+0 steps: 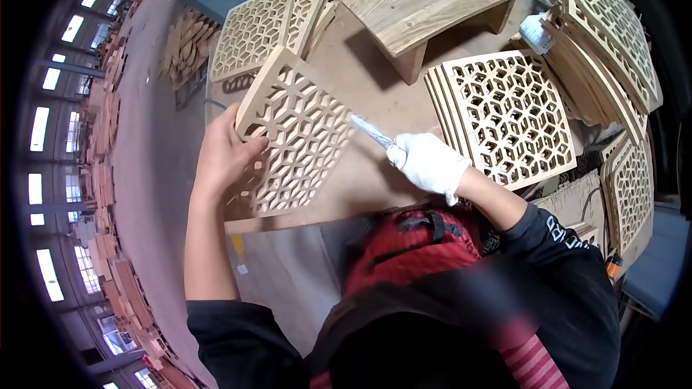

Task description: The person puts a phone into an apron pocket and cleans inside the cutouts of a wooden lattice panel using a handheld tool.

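Note:
My bare left hand (229, 150) grips the left edge of a wooden lattice panel (306, 130), its thumb on the face. The panel is tilted over the table, its pattern of star-like openings facing me. My right hand (430, 163), in a white glove, is closed around a slim tool with a pale, whitish end (371, 130). The tool's tip points at the panel's right edge; whether it touches cannot be told. Right of my gloved hand lies a stack of similar lattice panels (508, 112).
A low wooden bench (432, 0) stands on the table (375, 101) at the back. More lattice panels (256, 29) lean at the back left. Other stacked panels (613, 29) rise at the far right, near a yellow-handled item. Wood pieces (189, 47) are piled beyond the table's left side.

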The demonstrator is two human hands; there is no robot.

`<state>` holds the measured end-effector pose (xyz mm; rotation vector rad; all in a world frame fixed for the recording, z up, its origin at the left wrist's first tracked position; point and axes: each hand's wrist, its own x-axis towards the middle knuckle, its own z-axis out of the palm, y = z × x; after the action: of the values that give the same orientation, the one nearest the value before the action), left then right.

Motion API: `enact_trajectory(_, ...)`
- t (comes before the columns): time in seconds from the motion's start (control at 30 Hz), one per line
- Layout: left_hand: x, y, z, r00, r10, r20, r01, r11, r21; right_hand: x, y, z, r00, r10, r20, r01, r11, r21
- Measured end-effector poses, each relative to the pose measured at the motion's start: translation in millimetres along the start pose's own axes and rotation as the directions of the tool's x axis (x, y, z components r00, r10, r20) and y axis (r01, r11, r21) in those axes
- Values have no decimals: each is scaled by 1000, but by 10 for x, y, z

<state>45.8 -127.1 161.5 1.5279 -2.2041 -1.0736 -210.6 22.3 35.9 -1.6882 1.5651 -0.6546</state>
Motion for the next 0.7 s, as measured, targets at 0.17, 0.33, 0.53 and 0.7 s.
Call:
enact_trajectory(0.17, -350, -221, -242, 988, 135, -73, -137, 990, -16, -119, -477, -19, 993, -96, -71, 97, 995, 20)
enact_trajectory(0.33, -751, -415, -491, 935, 224, -274, -234, 972, -1, -62, -1116, 13, 980, -185, -77, 184, 983, -17)
enact_trajectory(0.53, -1019, -811, -536, 810, 244, -533, -376, 914, -153, 32, -1743, 356, 971, -186, -151, 172, 980, -100)
enact_trajectory(0.7, -1149, -1109, -535, 766, 244, -595, -396, 908, -139, 56, -1970, 697, 918, -302, -257, 251, 944, -213)
